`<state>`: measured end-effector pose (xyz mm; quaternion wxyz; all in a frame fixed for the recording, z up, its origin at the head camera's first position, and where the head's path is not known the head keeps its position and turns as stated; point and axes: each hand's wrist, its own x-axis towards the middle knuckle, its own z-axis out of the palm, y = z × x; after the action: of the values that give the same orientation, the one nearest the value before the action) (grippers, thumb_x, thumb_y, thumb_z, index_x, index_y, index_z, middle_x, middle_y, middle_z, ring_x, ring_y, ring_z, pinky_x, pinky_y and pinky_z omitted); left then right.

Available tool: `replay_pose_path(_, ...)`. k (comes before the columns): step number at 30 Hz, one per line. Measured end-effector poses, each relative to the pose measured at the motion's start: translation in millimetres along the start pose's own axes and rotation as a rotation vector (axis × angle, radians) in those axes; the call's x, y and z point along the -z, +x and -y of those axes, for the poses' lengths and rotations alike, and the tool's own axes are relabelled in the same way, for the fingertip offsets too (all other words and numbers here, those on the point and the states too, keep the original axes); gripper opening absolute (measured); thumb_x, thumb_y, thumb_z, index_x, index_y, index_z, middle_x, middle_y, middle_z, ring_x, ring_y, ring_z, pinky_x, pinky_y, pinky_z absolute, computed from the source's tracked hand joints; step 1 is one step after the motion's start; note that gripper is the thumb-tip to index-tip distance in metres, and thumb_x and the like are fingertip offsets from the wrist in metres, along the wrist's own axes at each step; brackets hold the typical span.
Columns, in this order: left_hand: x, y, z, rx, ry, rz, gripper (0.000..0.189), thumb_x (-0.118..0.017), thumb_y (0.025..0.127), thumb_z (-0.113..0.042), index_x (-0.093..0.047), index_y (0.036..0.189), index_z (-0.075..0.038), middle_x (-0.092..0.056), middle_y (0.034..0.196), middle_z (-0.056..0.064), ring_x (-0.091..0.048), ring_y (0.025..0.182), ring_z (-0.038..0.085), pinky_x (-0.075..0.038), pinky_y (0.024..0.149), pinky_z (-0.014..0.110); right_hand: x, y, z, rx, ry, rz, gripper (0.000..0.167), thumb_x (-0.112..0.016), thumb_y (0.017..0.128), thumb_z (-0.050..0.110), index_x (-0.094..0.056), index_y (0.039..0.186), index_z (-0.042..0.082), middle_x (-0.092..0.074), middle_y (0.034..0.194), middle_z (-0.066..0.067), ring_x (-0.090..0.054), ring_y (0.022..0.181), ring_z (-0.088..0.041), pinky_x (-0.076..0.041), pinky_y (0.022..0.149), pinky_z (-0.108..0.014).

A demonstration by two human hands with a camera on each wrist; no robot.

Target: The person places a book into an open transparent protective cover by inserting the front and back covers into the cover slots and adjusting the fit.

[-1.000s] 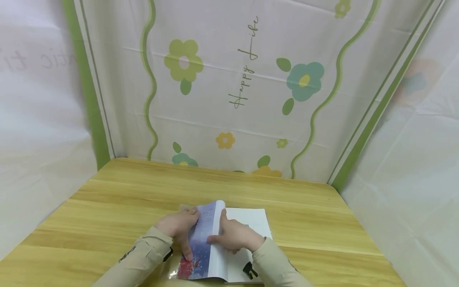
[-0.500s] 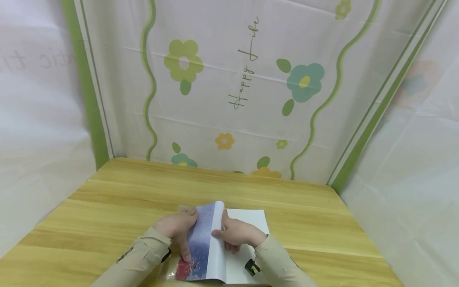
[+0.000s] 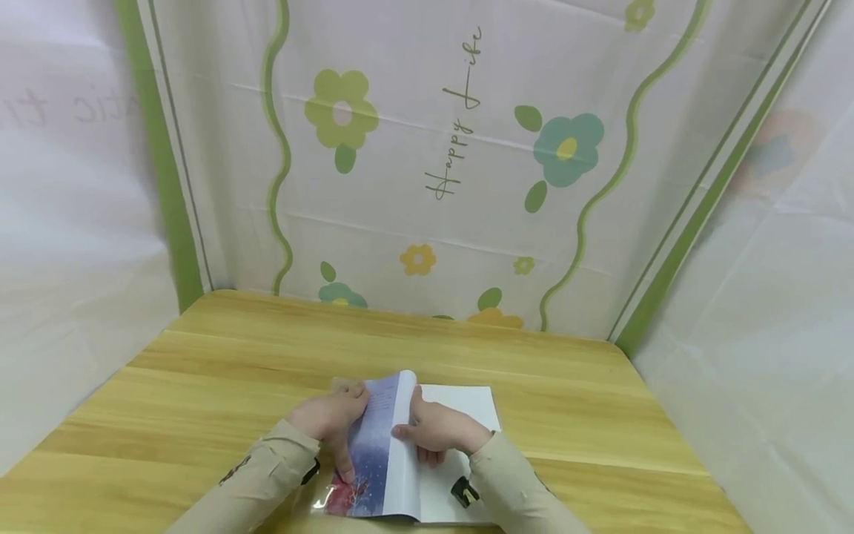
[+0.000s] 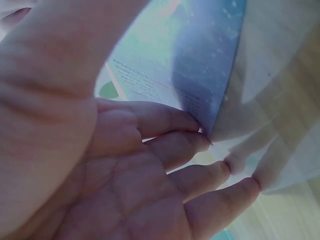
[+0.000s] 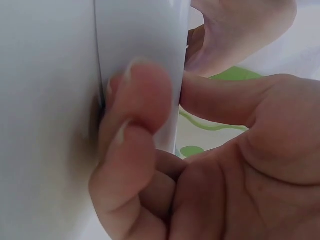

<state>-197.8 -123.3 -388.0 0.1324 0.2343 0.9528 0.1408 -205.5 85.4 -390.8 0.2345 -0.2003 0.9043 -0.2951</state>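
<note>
A book (image 3: 373,460) lies open near the table's front, with a blue, snowy printed side at left and a white page (image 3: 460,400) at right. Between them a white strip (image 3: 405,467) bulges up in a curve. A clear plastic film (image 3: 320,500) shows along the left edge. My left hand (image 3: 333,423) rests on the blue side's left edge, thumb spread low; in the left wrist view its extended fingertips meet the corner and the film. My right hand (image 3: 440,430) grips the raised white part, thumb on the strip, other fingers curled at its right side.
The wooden table (image 3: 567,415) reaches back to a white flowered curtain (image 3: 414,148). White sheets hang on both sides. A small black clip-like piece (image 3: 463,492) is at the right wrist over the white page.
The right hand has shifted slightly to the right along the white strip, its fingers more curled. The left hand stays almost in place.
</note>
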Motion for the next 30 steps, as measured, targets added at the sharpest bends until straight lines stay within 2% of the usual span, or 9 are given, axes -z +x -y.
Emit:
replay_pose_path(7, 1.4, -0.5, -0.2, 0.006, 0.0, -0.002, 0.13, -0.1, 0.043, -0.032, -0.032, 0.143, 0.017, -0.029, 0.15, 0.033, -0.027, 0.138, 0.049, -0.024, 0.114, 0.054, -0.3, 0.8, 5.2, -0.027, -0.031, -0.014, 0.088, -0.061, 0.099, 0.027, -0.002, 0.149, -0.015, -0.06, 0.054, -0.013, -0.048, 0.035, -0.016, -0.046, 0.035, -0.031)
replay_pose_path(24, 0.5, 2.2, -1.2, 0.001, 0.022, -0.018, 0.129, -0.101, 0.042, -0.03, -0.034, 0.142, 0.016, -0.031, 0.148, 0.034, -0.031, 0.136, 0.048, -0.029, 0.112, 0.053, -5.3, 2.0, 8.6, -0.072, -0.046, -0.054, 0.088, -0.063, 0.097, 0.024, -0.003, 0.148, -0.016, -0.057, 0.051, -0.011, -0.047, 0.034, -0.015, -0.045, 0.033, -0.029)
replay_pose_path(30, 0.0, 0.4, -1.4, 0.01, 0.017, -0.013, 0.13, -0.101, 0.042, -0.031, -0.034, 0.143, 0.015, -0.031, 0.149, 0.033, -0.03, 0.137, 0.048, -0.029, 0.112, 0.054, -7.1, 2.5, 7.8, -0.081, -0.049, -0.044, 0.088, -0.063, 0.098, 0.025, -0.003, 0.149, -0.015, -0.057, 0.052, -0.011, -0.047, 0.035, -0.015, -0.044, 0.033, -0.028)
